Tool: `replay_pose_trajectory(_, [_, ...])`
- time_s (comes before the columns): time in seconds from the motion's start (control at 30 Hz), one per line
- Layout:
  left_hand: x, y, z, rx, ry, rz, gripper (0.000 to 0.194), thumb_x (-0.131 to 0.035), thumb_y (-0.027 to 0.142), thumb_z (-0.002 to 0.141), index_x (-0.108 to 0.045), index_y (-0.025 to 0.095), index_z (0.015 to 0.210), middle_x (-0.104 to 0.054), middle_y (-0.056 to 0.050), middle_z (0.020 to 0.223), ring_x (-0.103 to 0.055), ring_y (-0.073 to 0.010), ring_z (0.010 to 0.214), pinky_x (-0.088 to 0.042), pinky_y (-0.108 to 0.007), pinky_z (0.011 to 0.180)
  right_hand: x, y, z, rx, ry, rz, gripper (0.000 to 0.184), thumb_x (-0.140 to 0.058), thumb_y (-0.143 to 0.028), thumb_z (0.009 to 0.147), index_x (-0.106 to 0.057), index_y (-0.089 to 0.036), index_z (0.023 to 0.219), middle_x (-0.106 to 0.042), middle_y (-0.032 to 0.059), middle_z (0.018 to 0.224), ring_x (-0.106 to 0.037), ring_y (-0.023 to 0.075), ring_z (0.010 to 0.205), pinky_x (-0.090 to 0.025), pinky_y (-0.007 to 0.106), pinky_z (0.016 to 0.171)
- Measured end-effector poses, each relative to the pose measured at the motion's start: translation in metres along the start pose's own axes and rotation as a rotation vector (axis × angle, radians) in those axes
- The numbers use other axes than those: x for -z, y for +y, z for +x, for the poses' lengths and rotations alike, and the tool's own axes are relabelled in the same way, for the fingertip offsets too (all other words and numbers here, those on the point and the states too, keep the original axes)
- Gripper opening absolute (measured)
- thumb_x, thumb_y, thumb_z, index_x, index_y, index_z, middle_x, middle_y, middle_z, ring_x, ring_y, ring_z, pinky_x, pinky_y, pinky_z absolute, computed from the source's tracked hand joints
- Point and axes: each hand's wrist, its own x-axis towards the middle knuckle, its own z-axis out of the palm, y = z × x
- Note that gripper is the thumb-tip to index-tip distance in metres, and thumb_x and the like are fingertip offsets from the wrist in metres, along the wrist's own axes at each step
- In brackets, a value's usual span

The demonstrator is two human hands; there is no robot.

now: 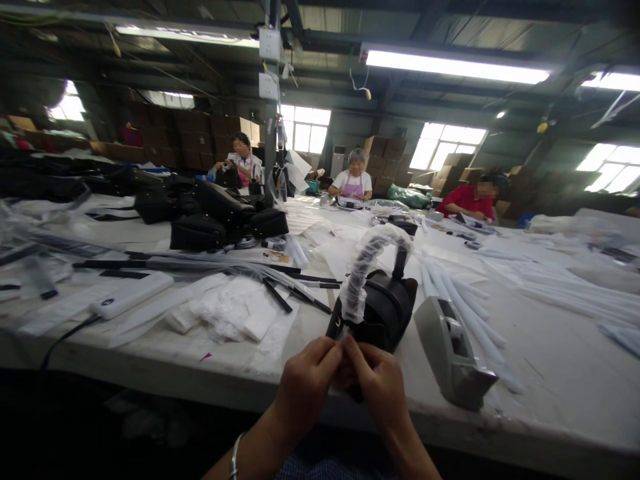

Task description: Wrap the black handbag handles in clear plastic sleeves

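White worktable (565, 360); one tape dispenser (450, 367); one black bag (383, 310) pinched by left hand (309, 373) and right hand (379, 380)

Two bare hands (307, 377) (381, 380), one black bag (385, 310) between them, one tape dispenser (463, 381), one bracelet (235, 457), one white corded device (135, 293), two socket boxes (269, 44) (268, 86), three co-workers (246, 165) (352, 185) (466, 203) opposite.

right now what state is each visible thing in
black rounded bag: curved handle raised, mostly wrapped in translucent film
left hand: fingertips pinched at the bag's near side
right hand: pinched too, meeting the left
grey blocky tape dispenser: standing, unheld
flat white rounded device: dark cable attached
crumpled white sheets: heaped loosely
other black bags: piled together
long white ceiling tube light: lit
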Motion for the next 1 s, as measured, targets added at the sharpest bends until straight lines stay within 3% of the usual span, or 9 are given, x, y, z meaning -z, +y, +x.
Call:
replay_pose_trajectory(0.13, [0.001,0.004,-0.006,-0.015,-0.016,-0.019,0.031,-0.052,0.024,0.095,-0.071,0.026,0.118,-0.071,-0.010,0.090,-0.067,-0.0208,0.081,-0.052,-0.026,0.074,0.000,-0.002,-0.001,0.008,0.035,-0.112,0.051,-0.060,-0.060,0.082,-0.062,-0.019,0.052,-0.065,0.0020,0.046,-0.063,0.0177,0.043,-0.046,0.023,0.043])
replay_pose_trajectory(0.27, [-0.003,0.002,-0.039,0.008,-0.033,-0.146,0.034,-0.050,0.019,0.094,-0.070,0.027,0.120,-0.072,-0.011,0.105,-0.069,-0.0227,0.096,-0.053,-0.026,0.086,0.001,-0.002,0.001,0.010,0.069,-0.140,0.051,-0.059,-0.056,0.084,-0.059,-0.020,0.049,-0.062,0.0005,0.043,-0.061,0.0156,0.042,-0.044,0.022,0.045])
replay_pose_trajectory(0.37, [0.004,-0.004,-0.076,0.010,-0.175,-0.177,0.030,-0.052,0.021,0.093,-0.075,0.026,0.112,-0.075,-0.012,0.093,-0.071,-0.0217,0.082,-0.054,-0.025,0.074,0.002,0.000,0.003,-0.007,0.069,-0.145,0.051,-0.058,-0.056,0.085,-0.059,-0.020,0.050,-0.059,-0.0005,0.040,-0.057,0.0134,0.039,-0.042,0.021,0.043])
replay_pose_trajectory(0.43, [0.017,-0.007,-0.088,0.041,-0.175,-0.154,0.023,-0.056,0.026,0.091,-0.078,0.026,0.099,-0.075,-0.010,0.078,-0.069,-0.0197,0.067,-0.052,-0.025,0.063,0.003,0.001,0.003,-0.006,0.066,-0.159,0.051,-0.059,-0.056,0.085,-0.059,-0.019,0.050,-0.056,-0.0015,0.038,-0.053,0.0116,0.037,-0.039,0.020,0.042])
replay_pose_trajectory(0.5, [0.032,-0.007,-0.080,0.166,-0.046,-0.149,0.017,-0.062,0.032,0.088,-0.077,0.026,0.089,-0.073,-0.007,0.072,-0.067,-0.0192,0.064,-0.051,-0.026,0.064,0.004,0.002,0.002,0.003,0.054,-0.170,0.051,-0.059,-0.056,0.085,-0.061,-0.018,0.051,-0.053,-0.0026,0.036,-0.049,0.0101,0.035,-0.037,0.019,0.041])
replay_pose_trajectory(0.6, [0.041,-0.002,-0.038,0.479,0.150,-0.288,0.022,-0.059,0.042,0.089,-0.069,0.022,0.093,-0.071,-0.005,0.079,-0.065,-0.0181,0.067,-0.051,-0.026,0.063,0.005,0.002,0.001,0.024,0.033,-0.166,0.050,-0.058,-0.055,0.086,-0.062,-0.018,0.053,-0.050,-0.0033,0.035,-0.046,0.0092,0.034,-0.036,0.019,0.041])
replay_pose_trajectory(0.77, [0.011,0.013,0.012,0.679,-0.190,-0.850,0.038,-0.063,0.052,0.084,-0.062,0.015,0.092,-0.067,-0.005,0.082,-0.063,-0.0142,0.067,-0.051,-0.022,0.059,0.003,-0.002,0.005,0.084,0.034,-0.202,0.050,-0.057,-0.051,0.088,-0.060,-0.018,0.051,-0.052,-0.0027,0.039,-0.047,0.0091,0.034,-0.034,0.019,0.038])
replay_pose_trajectory(0.9, [-0.010,0.016,0.008,0.764,-0.206,-0.922,0.038,-0.072,0.049,0.078,-0.061,0.015,0.092,-0.057,0.004,0.065,-0.044,-0.0046,0.047,-0.031,-0.012,0.040,0.010,-0.004,-0.001,0.180,0.059,-0.348,0.051,-0.053,-0.048,0.091,-0.059,-0.018,0.050,-0.056,-0.0012,0.043,-0.050,0.0097,0.037,-0.035,0.020,0.040])
replay_pose_trajectory(1.0, [-0.011,0.012,0.003,0.768,-0.169,-0.868,0.037,-0.074,0.047,0.076,-0.061,0.016,0.093,-0.047,0.008,0.057,-0.034,-0.0030,0.043,-0.022,-0.012,0.037,0.042,-0.002,-0.009,0.325,0.215,-0.536,0.047,-0.052,-0.047,0.091,-0.065,-0.018,0.056,-0.061,0.0011,0.049,-0.056,0.0128,0.047,-0.040,0.022,0.051])
